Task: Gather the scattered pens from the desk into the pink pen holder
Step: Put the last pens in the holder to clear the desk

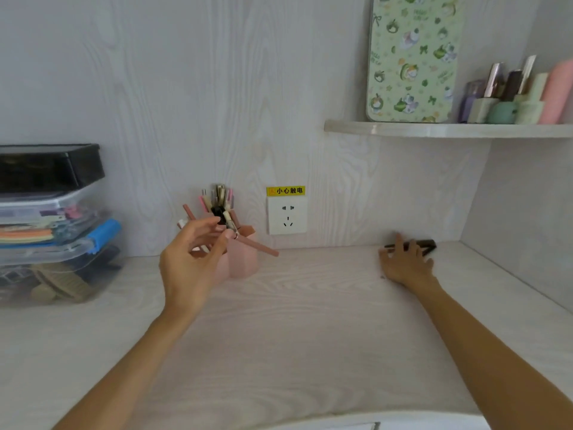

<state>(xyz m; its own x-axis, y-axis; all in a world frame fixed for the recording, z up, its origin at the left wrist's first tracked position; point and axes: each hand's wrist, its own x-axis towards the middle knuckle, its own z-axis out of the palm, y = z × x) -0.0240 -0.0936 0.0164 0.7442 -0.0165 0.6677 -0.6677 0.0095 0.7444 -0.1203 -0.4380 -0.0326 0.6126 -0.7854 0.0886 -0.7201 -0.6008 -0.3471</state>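
The pink pen holder [245, 262] stands against the back wall, with several pens upright in its rear part. My left hand [192, 259] hovers in front of it, fingers pinched on a brown pencil [262, 246] that slants across the holder's top, its right end pointing down towards the desk. A short pale pen [229, 223] also sits at my fingertips. My right hand [406, 262] lies flat on the desk at the back right, fingers spread over a dark pen [426, 244] lying along the wall.
Stacked clear storage boxes [52, 243] with a black box on top fill the left side. A wall socket [287, 215] is right of the holder. A shelf [449, 129] above right carries a green patterned tin and cosmetics. A side wall closes the right.
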